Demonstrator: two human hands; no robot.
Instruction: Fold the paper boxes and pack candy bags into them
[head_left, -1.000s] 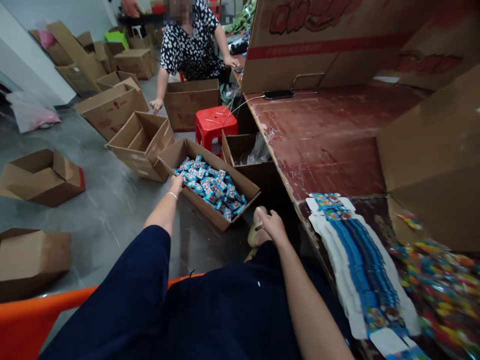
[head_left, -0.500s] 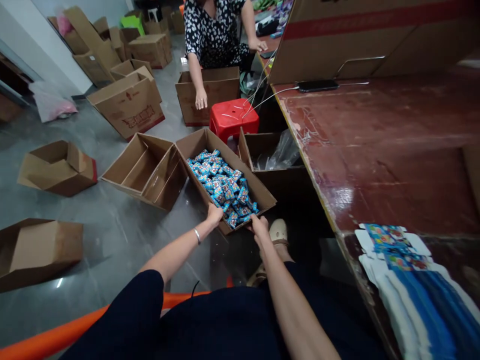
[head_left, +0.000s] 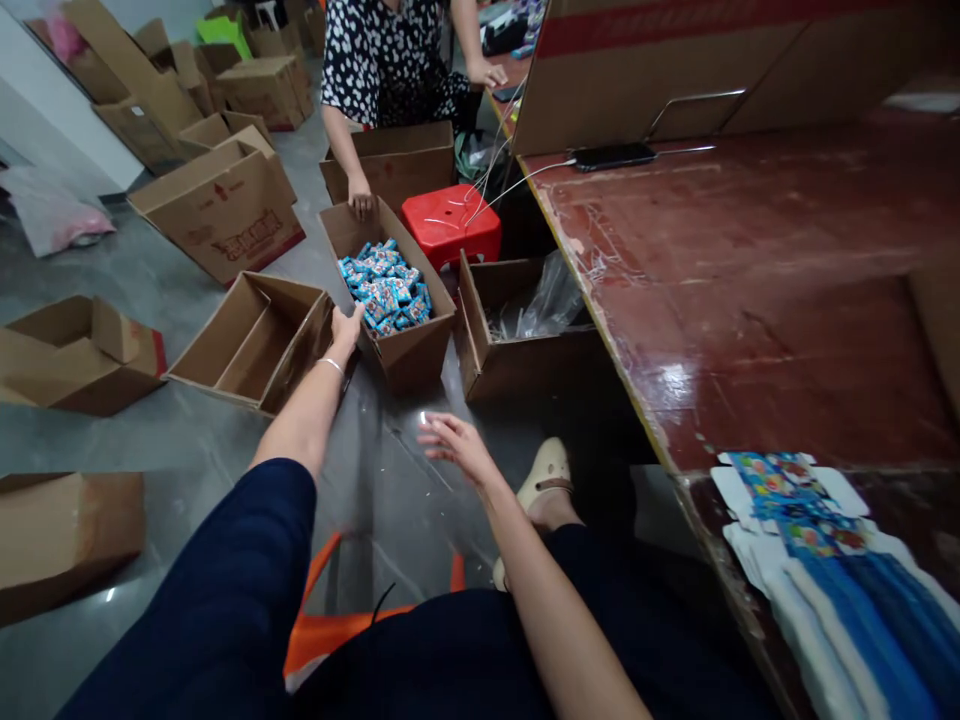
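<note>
A cardboard box [head_left: 416, 350] stands on the floor ahead of me, partly filled with small blue-wrapped packets [head_left: 384, 290]. My left hand [head_left: 346, 328] grips the left side of its rim, fingers over the edge. Apart from the box, nearer to me, my right hand [head_left: 454, 445] hangs above the floor with its fingers spread and no object visible in it. A small bright glint shows at its fingertips. At the far end of the box, a co-worker's hand [head_left: 361, 196] rests on the rim.
Left of the filled box stands an open divided carton [head_left: 225, 372]; right of it are a red stool [head_left: 450, 222] and a carton with clear plastic [head_left: 480, 352]. The reddish table [head_left: 750, 380] holds flat printed boxes [head_left: 825, 560] and a phone [head_left: 613, 157]. More cartons line the left.
The filled box has moved away from me towards the co-worker, whose hand now touches its far rim. My right hand has let go of the near edge; my left hand stays on it.
</note>
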